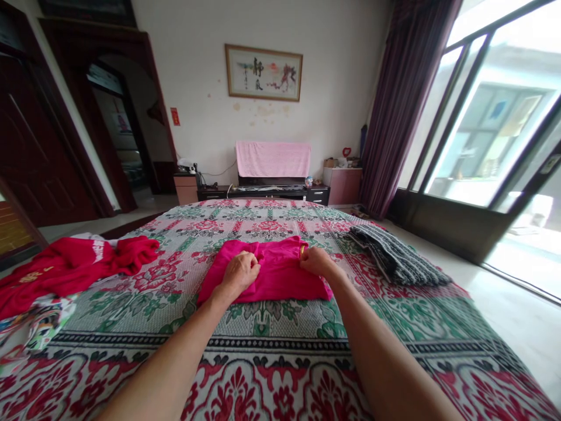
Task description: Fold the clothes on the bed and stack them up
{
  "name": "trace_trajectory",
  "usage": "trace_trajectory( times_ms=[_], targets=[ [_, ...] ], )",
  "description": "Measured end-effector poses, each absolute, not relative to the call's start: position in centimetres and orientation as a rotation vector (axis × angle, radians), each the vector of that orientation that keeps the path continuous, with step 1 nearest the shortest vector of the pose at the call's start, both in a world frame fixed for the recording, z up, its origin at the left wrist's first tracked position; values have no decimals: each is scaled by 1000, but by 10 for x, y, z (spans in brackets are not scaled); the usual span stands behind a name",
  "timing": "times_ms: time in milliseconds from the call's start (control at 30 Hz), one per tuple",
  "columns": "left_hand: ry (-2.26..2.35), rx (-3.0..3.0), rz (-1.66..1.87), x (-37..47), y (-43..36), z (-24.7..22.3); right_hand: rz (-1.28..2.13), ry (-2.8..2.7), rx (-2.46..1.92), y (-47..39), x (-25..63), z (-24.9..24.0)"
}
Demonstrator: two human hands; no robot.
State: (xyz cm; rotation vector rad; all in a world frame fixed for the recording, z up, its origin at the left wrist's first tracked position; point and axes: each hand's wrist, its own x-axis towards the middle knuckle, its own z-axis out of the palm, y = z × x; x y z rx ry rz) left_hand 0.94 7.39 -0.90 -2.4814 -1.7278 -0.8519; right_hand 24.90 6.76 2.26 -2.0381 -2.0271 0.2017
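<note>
A bright pink garment [278,275], partly folded into a rough rectangle, lies in front of me on the patterned bedspread [263,324]. My left hand [242,270] is closed in a pinch on its left part, where the cloth bunches into small creases. On the garment's right edge my right hand [316,261] has its fingers curled together on the cloth. A small yellow bit shows by the right fingertips, too small to make out. Which kind of garment it is cannot be told from its folded shape.
Red clothes [94,257] lie heaped at the left, over a multicoloured printed cloth [50,321]. A folded black-and-white knitted piece [398,257] rests on the right side. Beyond the bed, a pink towel [272,159] covers a screen on a low cabinet [318,195].
</note>
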Motion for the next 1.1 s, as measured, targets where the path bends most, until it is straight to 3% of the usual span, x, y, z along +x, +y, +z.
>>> trace_trajectory(
  times_ms=[267,500,867,1100],
  targets=[
    [-1706,-2528,-822,9,73,-7,243,-1913,-1933,65,226,38],
    [-1712,-2531,-831,8,75,-7,162,-2089,-1949,68,216,20],
    [-1722,-2626,-794,6,77,-1,231,-2157,-1633,82,165,23],
    [-1775,-2610,-798,3,84,0,204,-2123,-1709,93,160,7]
  ],
)
